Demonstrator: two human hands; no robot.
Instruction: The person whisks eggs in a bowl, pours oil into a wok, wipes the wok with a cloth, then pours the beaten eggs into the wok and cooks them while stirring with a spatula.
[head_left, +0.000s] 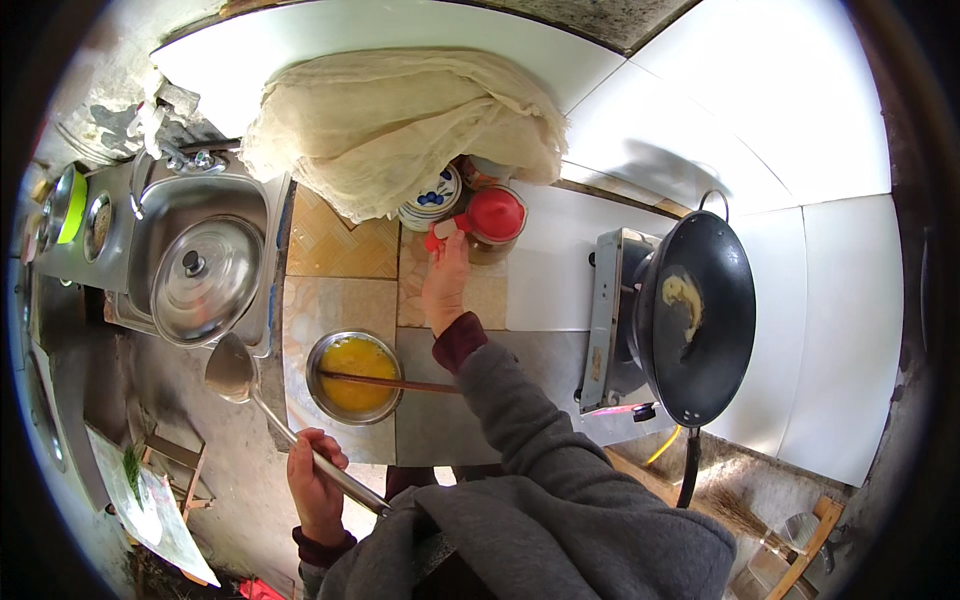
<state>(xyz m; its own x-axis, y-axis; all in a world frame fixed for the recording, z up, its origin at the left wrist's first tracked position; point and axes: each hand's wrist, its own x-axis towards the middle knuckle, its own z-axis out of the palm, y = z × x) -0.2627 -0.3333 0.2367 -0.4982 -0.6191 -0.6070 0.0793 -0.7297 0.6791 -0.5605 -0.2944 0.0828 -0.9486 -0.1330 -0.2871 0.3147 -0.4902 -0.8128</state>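
My left hand (316, 480) is closed around the shaft of a metal wok spatula (232, 367), its broad head raised at the left. My right hand (448, 281) reaches across the counter and grips the handle of a red plastic scoop (496, 214), which rests over the mouth of a jar (491, 251). Below that forearm stands a metal bowl (312, 375) of beaten egg (356, 360), with chopsticks (390, 383) lying across it. At the right, a black wok (720, 322) sits on a gas stove (609, 315), holding a yellowish streak of what may be oil or fat (684, 300).
Beige cloth (405, 112) drapes over things at the back, beside blue-patterned crockery (435, 195). Left of the counter is a steel sink (247, 195) with a large pan lid (217, 285) in it. The wok's handle (688, 469) projects past the counter's front edge.
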